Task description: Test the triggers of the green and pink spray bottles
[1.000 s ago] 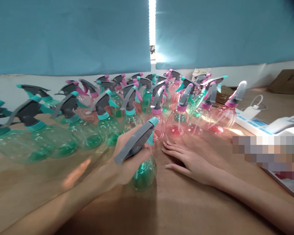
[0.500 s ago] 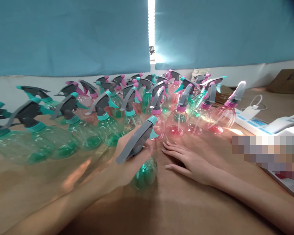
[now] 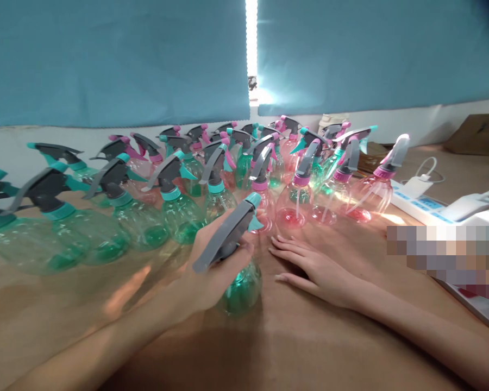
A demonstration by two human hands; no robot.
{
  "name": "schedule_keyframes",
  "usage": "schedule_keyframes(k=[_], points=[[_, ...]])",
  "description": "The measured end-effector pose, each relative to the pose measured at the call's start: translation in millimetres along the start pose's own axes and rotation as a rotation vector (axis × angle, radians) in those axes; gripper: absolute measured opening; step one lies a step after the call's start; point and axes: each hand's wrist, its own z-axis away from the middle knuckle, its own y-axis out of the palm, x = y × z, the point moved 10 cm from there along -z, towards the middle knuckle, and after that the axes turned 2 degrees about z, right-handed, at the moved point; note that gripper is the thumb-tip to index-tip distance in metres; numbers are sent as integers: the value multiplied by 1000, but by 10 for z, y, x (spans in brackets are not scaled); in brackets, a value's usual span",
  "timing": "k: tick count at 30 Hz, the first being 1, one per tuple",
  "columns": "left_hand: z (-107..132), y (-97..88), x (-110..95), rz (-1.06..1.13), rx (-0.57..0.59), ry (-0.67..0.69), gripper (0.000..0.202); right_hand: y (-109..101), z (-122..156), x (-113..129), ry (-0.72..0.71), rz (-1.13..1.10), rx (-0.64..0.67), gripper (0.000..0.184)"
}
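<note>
My left hand is wrapped round the neck of a green spray bottle, which stands upright on the brown table. Its grey trigger head with a turquoise nozzle rises above my fingers, and part of the neck is hidden by them. To the right of this bottle, my right hand rests palm down on the table, fingers stretched out and holding nothing. Just beyond my hands stand a pink spray bottle and another green spray bottle.
Several more green and pink spray bottles spread in rows across the back and left. A white power strip with plugs and cables lies at the right, near a blurred-out device. Blue blinds hang behind, and a brown box sits at the far right.
</note>
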Motion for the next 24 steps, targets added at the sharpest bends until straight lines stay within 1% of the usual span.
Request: schedule_keyframes(k=[5, 8, 13, 21, 24], points=[[2, 24, 11, 33, 22, -39, 6, 8, -3, 8, -2, 10, 17, 57], [15, 14, 7, 34, 2, -56, 8, -1, -1, 4, -3, 0, 5, 56], [27, 11, -9, 41, -18, -47, 9, 6, -1, 0, -6, -8, 3, 56], [-6, 26, -6, 58, 10, -29, 5, 21, -1, -1, 1, 17, 23, 57], [1, -6, -39, 30, -20, -7, 8, 19, -4, 1, 1, 14, 24, 57]])
